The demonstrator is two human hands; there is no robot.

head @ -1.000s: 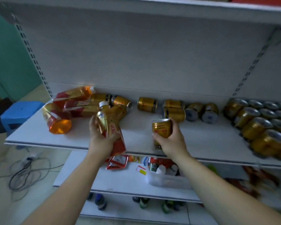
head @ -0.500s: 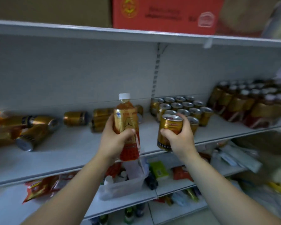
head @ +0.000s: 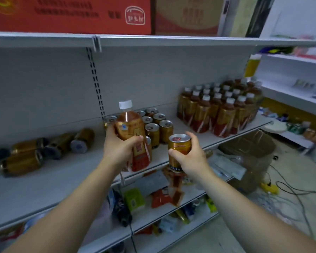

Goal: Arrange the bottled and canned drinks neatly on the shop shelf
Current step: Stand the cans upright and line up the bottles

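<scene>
1. Left hand [head: 120,148] grips the bottle [head: 130,128] round its middle. The bottle is upright with its white cap on top, and it hangs in the air just in front of the shelf [head: 62,179].
2. Right hand [head: 192,157] is wrapped round the can [head: 179,148], fingers on its side, lid up. It is also off the shelf, at 3 o'clock from the bottle.
3. At 9 o'clock, the lying cans [head: 26,157] sprawl on their sides. Best to leave them for later trips, since both hands are full.
4. At 12 o'clock, just behind the bottle, are the standing cans [head: 159,128], upright in tidy rows. I reckon the can goes here first because it is the shorter reach. Lower it flat at the front of the rows, then nudge it until it touches its neighbour. Come in too fast and the row could topple.
5. At 2 o'clock, farthest off, the bottle block [head: 221,110] stands packed tight, caps level. The bottle looks bound for its near-left edge. Carry it low and clear of the can tops, set the base down square with the label facing out, and let go only once it stands.
</scene>
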